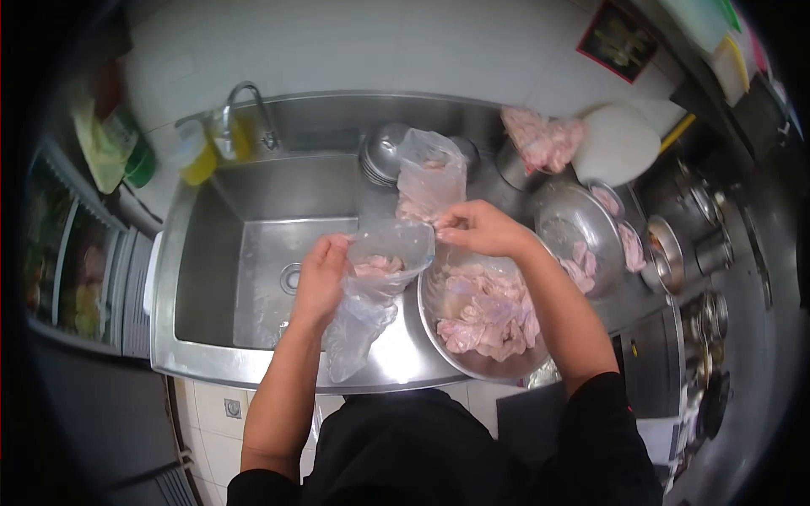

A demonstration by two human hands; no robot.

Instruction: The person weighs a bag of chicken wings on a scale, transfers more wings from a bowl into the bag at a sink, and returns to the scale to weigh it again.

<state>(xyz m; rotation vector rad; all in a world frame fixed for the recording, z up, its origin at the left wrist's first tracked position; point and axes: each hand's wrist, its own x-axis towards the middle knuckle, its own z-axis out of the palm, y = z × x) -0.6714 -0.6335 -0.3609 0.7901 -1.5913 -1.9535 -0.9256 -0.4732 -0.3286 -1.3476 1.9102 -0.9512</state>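
Observation:
A clear plastic bag (359, 316) with pieces of raw meat inside hangs over the counter beside the sink, its mouth spread wide. My left hand (325, 274) is closed on the left side of the bag's rim. My right hand (472, 228) is at the rim's right side, thumb and fingers pinched together; what they hold is too small to make out. Just below my right hand stands a large steel bowl (429, 325) heaped with raw meat pieces (485, 312). Behind the open bag, a second plastic bag (432, 173) with meat in it rests on the counter.
The steel sink (211, 278) with its faucet (245, 101) lies on the left. Yellow bottles (196, 156) stand behind it. Stacked steel bowls (380, 156), a pot topped with bagged meat (544, 139), a white round board (620, 143) and another meat bowl (582, 219) line the back and right.

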